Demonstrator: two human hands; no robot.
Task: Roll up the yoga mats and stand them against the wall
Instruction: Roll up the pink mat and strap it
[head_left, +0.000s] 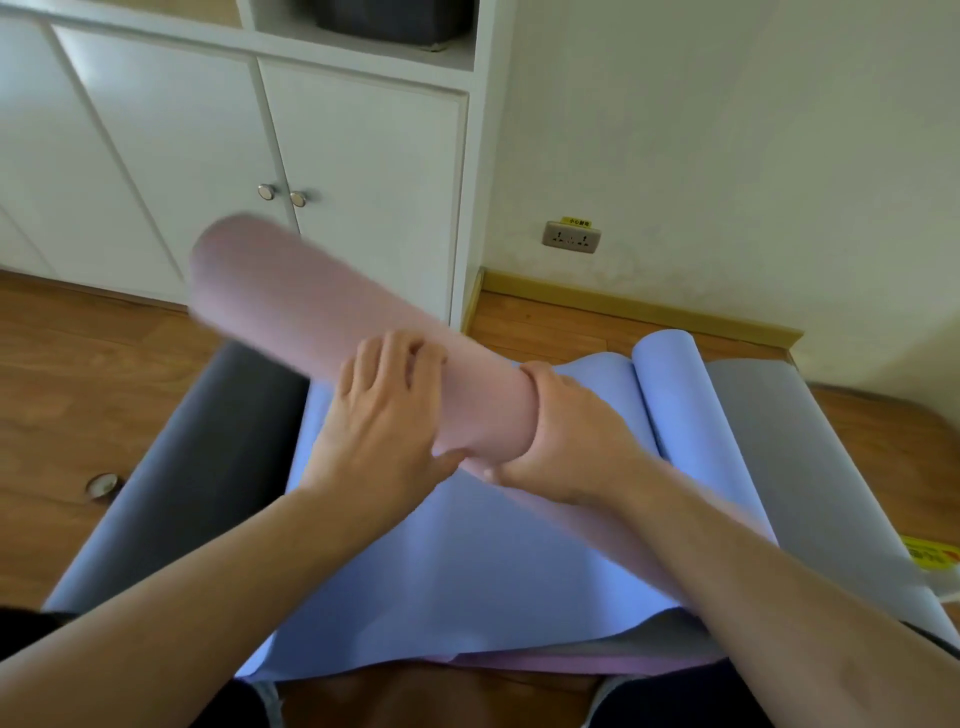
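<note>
Hands met on a rolled pink mat (317, 306), which was lifted clear of the floor and slanted up toward the white cabinet (363, 171). Left hand (384, 421) lay against the roll's side with fingers nearly straight and slightly spread. Right hand (566, 441) was wrapped around the roll lower down, fingers curled behind it. Beneath them a blue mat (467, 571), curled at its far end, lay over a grey mat (779, 441) near the wall (727, 130).

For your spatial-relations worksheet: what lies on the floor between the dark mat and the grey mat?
In the head view, the blue mat lies spread between the dark mat and the grey mat.
</note>
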